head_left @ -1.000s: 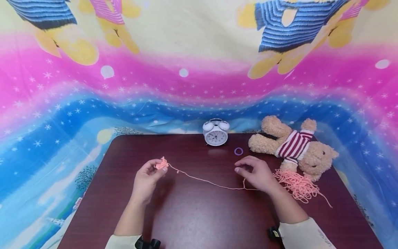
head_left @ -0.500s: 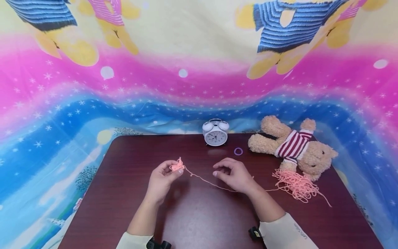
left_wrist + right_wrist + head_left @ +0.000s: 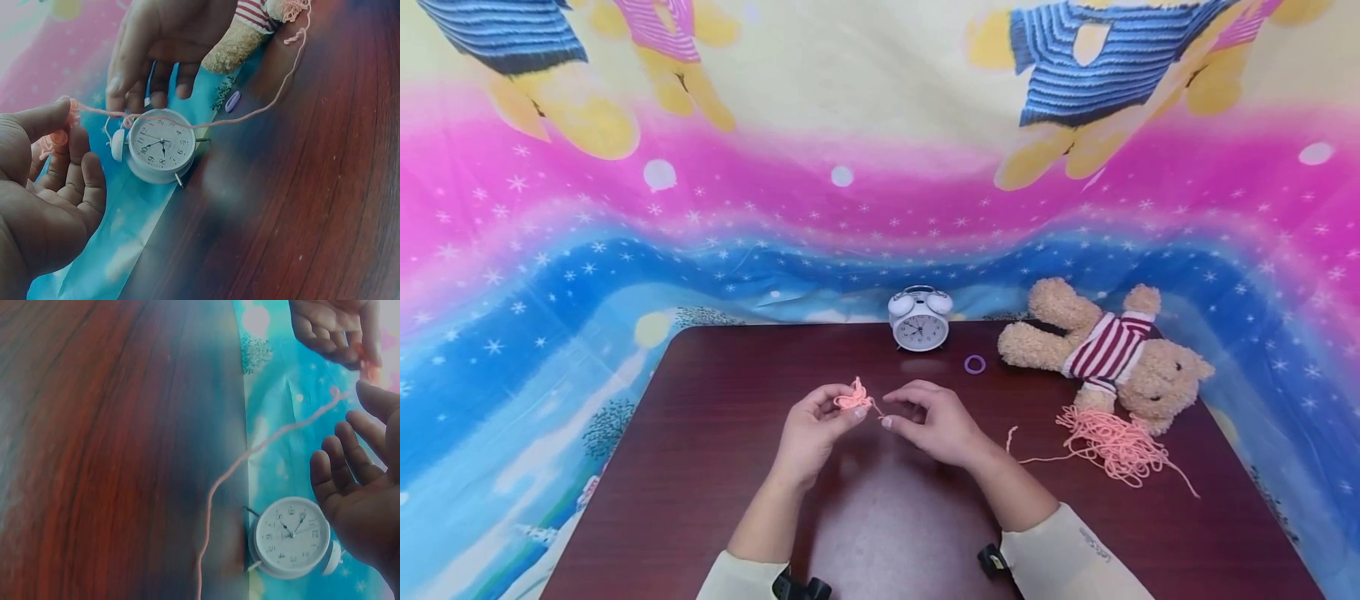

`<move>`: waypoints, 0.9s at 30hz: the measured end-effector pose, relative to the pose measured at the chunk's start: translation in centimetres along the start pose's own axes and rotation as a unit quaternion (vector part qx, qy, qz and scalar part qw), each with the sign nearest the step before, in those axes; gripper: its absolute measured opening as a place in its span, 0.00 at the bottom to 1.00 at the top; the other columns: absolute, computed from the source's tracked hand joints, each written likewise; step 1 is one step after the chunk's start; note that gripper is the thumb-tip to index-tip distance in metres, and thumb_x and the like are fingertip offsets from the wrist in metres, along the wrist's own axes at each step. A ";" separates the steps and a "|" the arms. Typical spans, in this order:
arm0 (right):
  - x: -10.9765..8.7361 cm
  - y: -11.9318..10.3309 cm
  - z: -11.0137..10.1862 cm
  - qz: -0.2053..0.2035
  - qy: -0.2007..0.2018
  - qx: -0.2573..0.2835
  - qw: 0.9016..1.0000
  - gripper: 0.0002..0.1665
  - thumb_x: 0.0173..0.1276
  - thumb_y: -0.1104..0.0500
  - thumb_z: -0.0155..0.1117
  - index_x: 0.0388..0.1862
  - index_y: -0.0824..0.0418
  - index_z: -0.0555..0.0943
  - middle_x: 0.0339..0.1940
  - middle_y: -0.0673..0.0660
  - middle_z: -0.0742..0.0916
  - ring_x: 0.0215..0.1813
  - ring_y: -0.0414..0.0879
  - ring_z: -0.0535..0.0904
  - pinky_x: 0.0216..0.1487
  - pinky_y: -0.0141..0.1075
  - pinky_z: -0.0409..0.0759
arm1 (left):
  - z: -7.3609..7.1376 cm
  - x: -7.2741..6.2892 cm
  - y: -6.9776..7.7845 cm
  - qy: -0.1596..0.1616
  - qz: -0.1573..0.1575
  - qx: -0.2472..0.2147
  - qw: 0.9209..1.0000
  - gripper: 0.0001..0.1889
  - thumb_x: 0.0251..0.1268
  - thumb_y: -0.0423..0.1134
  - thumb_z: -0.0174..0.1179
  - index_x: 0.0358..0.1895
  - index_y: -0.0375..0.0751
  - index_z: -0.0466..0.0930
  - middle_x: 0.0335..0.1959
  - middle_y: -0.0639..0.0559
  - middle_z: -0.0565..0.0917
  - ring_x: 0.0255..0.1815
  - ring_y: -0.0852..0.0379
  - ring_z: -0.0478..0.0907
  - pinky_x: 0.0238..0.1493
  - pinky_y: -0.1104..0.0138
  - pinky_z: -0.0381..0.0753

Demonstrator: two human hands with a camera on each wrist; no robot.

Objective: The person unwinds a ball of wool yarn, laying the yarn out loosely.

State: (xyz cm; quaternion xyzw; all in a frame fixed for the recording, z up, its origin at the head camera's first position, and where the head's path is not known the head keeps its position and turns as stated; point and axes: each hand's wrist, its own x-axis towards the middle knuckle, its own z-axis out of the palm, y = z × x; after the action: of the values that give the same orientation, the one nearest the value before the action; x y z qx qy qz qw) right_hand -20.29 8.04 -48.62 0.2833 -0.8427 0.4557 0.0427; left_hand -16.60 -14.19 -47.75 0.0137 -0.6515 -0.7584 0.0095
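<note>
My left hand [image 3: 811,433] pinches a small bundle of looped peach yarn [image 3: 854,397] between thumb and fingers, held up over the table. From the bundle, a single strand [image 3: 250,117] trails away in the left wrist view, past a small knot, towards a larger loose pile of the same yarn [image 3: 1116,448]. Close to the bundle, my right hand [image 3: 942,423] has its thumb and index finger apart, with the strand right at the thumb tip. In the right wrist view, the fingers of my right hand [image 3: 362,481] are spread and relaxed.
A white alarm clock [image 3: 920,329] stands at the table's back edge. To its right lies a purple ring [image 3: 975,365]. A teddy bear [image 3: 1108,354] in a striped shirt lies at the back right, its arm by the yarn pile. Patterned cloth hangs behind the dark table [image 3: 715,367].
Both hands have come together: the left moved right with its yarn bundle, the right moved left along the strand. The strand between them is now short in the head view.
</note>
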 end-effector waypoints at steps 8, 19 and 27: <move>0.5 -0.6 0.4 -0.010 0.011 0.011 1.000 0.13 0.65 0.56 0.78 0.48 0.54 0.90 0.45 0.46 0.87 0.40 0.43 0.83 0.39 0.33 0.83 | 0.6 0.0 0.0 -0.010 0.003 -0.004 1.000 0.18 0.58 0.22 0.72 0.52 0.28 0.81 0.43 0.42 0.88 0.42 0.54 0.87 0.46 0.66 0.88; 0.3 -0.7 0.2 -0.006 0.021 0.015 1.000 0.03 0.67 0.58 0.75 0.38 0.54 0.90 0.40 0.44 0.87 0.43 0.48 0.85 0.40 0.34 0.82 | 0.4 0.0 -0.2 -0.005 0.001 -0.014 1.000 0.18 0.58 0.21 0.72 0.51 0.28 0.80 0.44 0.42 0.87 0.43 0.54 0.87 0.47 0.64 0.89; -0.1 -0.4 -0.7 -0.001 0.026 0.017 1.000 0.03 0.68 0.56 0.75 0.38 0.53 0.90 0.39 0.42 0.87 0.41 0.43 0.83 0.40 0.41 0.84 | -0.1 0.0 0.0 0.002 0.006 -0.027 1.000 0.19 0.59 0.20 0.70 0.52 0.27 0.79 0.47 0.42 0.86 0.45 0.53 0.87 0.48 0.64 0.88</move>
State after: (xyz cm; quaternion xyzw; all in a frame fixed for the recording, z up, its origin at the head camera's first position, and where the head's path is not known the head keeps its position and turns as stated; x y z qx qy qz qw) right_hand -20.17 8.49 -47.93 0.2732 -0.8332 0.4769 0.0607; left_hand -16.63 -14.32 -47.81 0.0113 -0.6310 -0.7755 0.0156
